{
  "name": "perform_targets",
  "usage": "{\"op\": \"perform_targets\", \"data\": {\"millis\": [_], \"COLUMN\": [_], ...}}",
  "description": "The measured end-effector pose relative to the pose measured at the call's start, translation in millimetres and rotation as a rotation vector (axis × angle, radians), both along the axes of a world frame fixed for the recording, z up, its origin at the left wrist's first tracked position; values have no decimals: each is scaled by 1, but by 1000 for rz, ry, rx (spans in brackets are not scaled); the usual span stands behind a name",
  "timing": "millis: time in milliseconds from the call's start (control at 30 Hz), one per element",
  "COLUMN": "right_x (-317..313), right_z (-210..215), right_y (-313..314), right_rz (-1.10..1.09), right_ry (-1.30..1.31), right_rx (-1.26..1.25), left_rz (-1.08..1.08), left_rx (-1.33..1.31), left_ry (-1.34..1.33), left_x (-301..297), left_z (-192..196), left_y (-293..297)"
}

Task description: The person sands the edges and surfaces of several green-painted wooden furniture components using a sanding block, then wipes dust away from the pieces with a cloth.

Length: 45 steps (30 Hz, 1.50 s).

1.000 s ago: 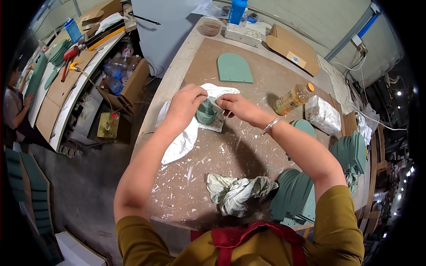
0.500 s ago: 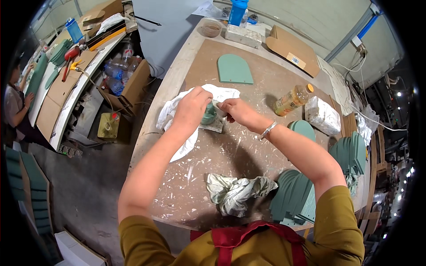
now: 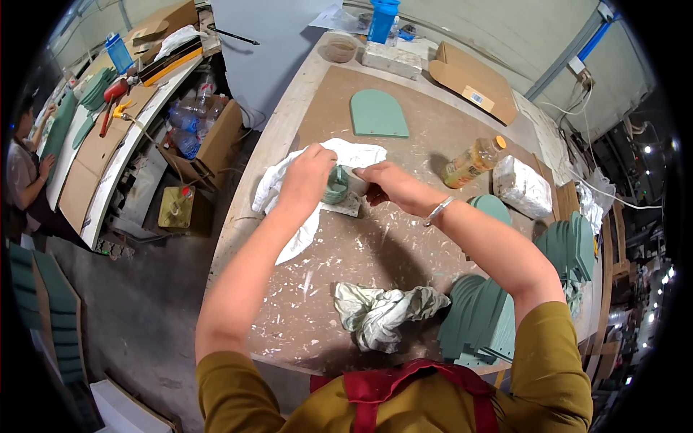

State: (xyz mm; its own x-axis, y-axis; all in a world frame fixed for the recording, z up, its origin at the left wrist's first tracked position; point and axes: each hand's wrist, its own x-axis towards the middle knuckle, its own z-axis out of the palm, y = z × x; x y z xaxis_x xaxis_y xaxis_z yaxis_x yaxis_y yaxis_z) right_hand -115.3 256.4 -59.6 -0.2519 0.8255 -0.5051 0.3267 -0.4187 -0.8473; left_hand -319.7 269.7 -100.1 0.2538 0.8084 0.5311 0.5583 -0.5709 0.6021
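Note:
A small round jar [image 3: 337, 186] with green, paint-like smears stands on a white, stained block [image 3: 348, 208] between my hands. My left hand [image 3: 309, 177] has its fingers curled against the jar's left side and rim; the thumb is hidden. On the other side, my right hand [image 3: 390, 184] pinches a pale flat piece [image 3: 356, 182] at the jar's right edge, its kind unclear. A white cloth [image 3: 278, 184] lies bunched under and around my left hand. Farther back rests a green arch-shaped board [image 3: 378, 113], flat on the table.
A crumpled, stained rag [image 3: 382, 312] lies near the front edge. Stacked green boards [image 3: 476, 317] stand by my right elbow. A bottle with a yellow cap [image 3: 473, 162], a wrapped white block [image 3: 521, 186] and an open cardboard box [image 3: 473, 85] line the right and back. Another person [image 3: 25, 162] works at far left.
My left hand has shifted slightly left and down, uncovering more of the green jar. My right hand stays at the jar's right edge with the pale piece. The whole view has moved very slightly.

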Motion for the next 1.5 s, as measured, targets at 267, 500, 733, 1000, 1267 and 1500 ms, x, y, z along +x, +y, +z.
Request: {"op": "perform_targets", "data": {"millis": [267,500,733,1000,1267,1500], "right_x": [80,191,240,296,318,251], "right_z": [79,144,95,91,94,119], "right_y": [-66,-236,-333,-360,-328,-286], "right_rz": [-115,-476,-615,-581,-319,360], "right_ry": [469,618,741,755,593,-309], "right_rx": [-95,137,101,229,209,791], "left_rz": [-3,-429,-1037,-835,-665,-537], "left_rx": [51,77,249,142,115,48], "left_ry": [203,75,223,418,366,428], "left_x": [-8,79,192,265,286,300], "left_z": [-21,77,98,83,93,78], "left_y": [24,-129,-309,-358,-373,-380]}}
